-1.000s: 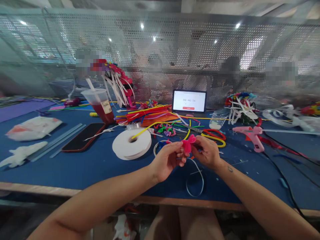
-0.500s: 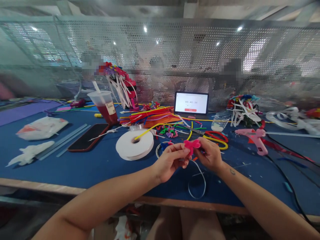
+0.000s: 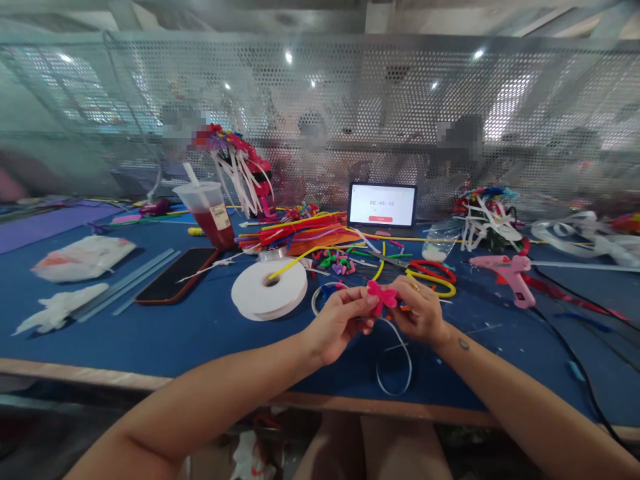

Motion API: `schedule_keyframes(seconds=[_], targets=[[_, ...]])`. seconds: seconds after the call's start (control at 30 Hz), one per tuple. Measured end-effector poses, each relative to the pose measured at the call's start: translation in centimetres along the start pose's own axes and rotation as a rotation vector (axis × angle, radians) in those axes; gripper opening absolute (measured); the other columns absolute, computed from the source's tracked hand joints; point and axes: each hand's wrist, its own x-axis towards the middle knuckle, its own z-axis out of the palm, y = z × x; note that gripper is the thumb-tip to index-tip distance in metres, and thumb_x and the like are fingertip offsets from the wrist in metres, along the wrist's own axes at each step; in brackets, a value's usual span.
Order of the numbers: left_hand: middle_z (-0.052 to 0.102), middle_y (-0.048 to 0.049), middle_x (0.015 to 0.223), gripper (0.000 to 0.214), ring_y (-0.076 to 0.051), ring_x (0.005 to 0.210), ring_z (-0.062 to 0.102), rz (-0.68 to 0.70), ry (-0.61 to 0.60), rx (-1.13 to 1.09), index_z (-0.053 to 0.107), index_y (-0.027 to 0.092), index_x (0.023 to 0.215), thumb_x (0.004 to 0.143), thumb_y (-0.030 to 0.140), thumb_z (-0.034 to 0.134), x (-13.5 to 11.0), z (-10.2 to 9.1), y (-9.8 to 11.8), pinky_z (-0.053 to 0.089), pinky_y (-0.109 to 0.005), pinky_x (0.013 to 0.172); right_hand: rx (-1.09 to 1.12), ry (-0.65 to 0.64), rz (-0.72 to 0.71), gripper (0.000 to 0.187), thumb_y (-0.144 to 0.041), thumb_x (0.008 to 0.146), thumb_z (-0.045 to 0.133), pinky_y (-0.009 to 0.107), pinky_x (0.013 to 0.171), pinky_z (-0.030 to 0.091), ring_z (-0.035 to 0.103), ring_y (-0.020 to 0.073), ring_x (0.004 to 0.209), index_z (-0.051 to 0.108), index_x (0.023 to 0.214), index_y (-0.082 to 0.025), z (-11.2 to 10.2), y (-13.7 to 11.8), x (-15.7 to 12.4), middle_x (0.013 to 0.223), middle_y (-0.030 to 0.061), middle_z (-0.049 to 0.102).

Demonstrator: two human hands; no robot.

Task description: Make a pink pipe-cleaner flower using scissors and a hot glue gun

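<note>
Both hands meet above the blue table (image 3: 200, 327) near its front edge. My left hand (image 3: 340, 320) and my right hand (image 3: 423, 310) each pinch a small pink pipe-cleaner flower (image 3: 381, 295) held between them. A thin white loop of ribbon (image 3: 395, 367) hangs down from the hands onto the table. A white ribbon roll (image 3: 269, 290) lies just left of my left hand.
Bundled pipe cleaners (image 3: 300, 233), a pink glue gun (image 3: 507, 273), a tablet (image 3: 383, 205) showing a timer, a drink cup (image 3: 207, 213), a phone (image 3: 175, 275), red and yellow scissors handles (image 3: 433, 275) and finished flower bunches (image 3: 485, 213) crowd the table. A perforated screen (image 3: 350, 107) stands behind.
The pink flower has been turned between my fingers and my hands sit slightly closer together. The timer has ticked on by a second.
</note>
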Motion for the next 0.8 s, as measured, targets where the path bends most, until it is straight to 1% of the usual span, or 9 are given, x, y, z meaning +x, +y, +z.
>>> schedule_keyframes(seconds=[0.2,0.33,0.5,0.67,0.8], targets=[[0.051,0.0023,0.055,0.029,-0.004,0.047,0.044,-0.003,-0.003,-0.023,0.055,0.011,0.063,0.06,0.027,0.079,0.02,-0.03,-0.01,0.031,-0.017,0.045,-0.076,0.009,0.005,0.008,-0.016,0.083,0.048,0.025,0.053,0.045,0.053,0.0133,0.058,0.053,0.082,-0.023,0.31,0.21,-0.45,0.063,-0.0003,0.057],[0.049,0.0026,0.055,0.023,-0.007,0.049,0.049,-0.03,-0.013,-0.057,0.057,0.012,0.068,0.064,0.027,0.075,-0.08,-0.15,0.06,0.033,-0.018,0.044,-0.061,-0.001,-0.006,0.009,-0.014,0.084,0.048,0.024,0.054,0.044,0.052,0.0127,0.059,0.051,0.081,-0.022,0.35,0.23,-0.4,0.065,0.0001,0.057],[0.055,-0.0005,0.057,0.022,-0.008,0.048,0.051,-0.071,-0.051,-0.042,0.059,0.012,0.07,0.064,0.028,0.073,-0.2,-0.18,-0.16,0.035,-0.018,0.043,-0.049,-0.007,0.015,0.01,-0.011,0.085,0.047,0.023,0.054,0.043,0.05,0.013,0.06,0.05,0.084,-0.021,0.29,0.23,-0.31,0.064,0.0005,0.055],[0.058,-0.0015,0.058,0.022,-0.007,0.047,0.052,-0.062,-0.068,-0.019,0.057,0.012,0.067,0.065,0.027,0.073,-0.2,-0.2,-0.33,0.037,-0.017,0.043,-0.059,-0.005,0.017,0.011,-0.01,0.084,0.047,0.023,0.054,0.042,0.05,0.0137,0.06,0.05,0.082,-0.021,0.15,0.23,-0.42,0.064,0.0011,0.055],[0.059,-0.0016,0.059,0.022,-0.007,0.047,0.052,-0.052,-0.08,0.002,0.057,0.012,0.066,0.065,0.026,0.073,-0.18,-0.23,-0.24,0.038,-0.016,0.043,-0.06,-0.002,0.02,0.01,-0.01,0.084,0.047,0.022,0.053,0.041,0.049,0.0127,0.059,0.05,0.084,-0.02,0.21,0.4,-0.51,0.064,0.0006,0.053]])
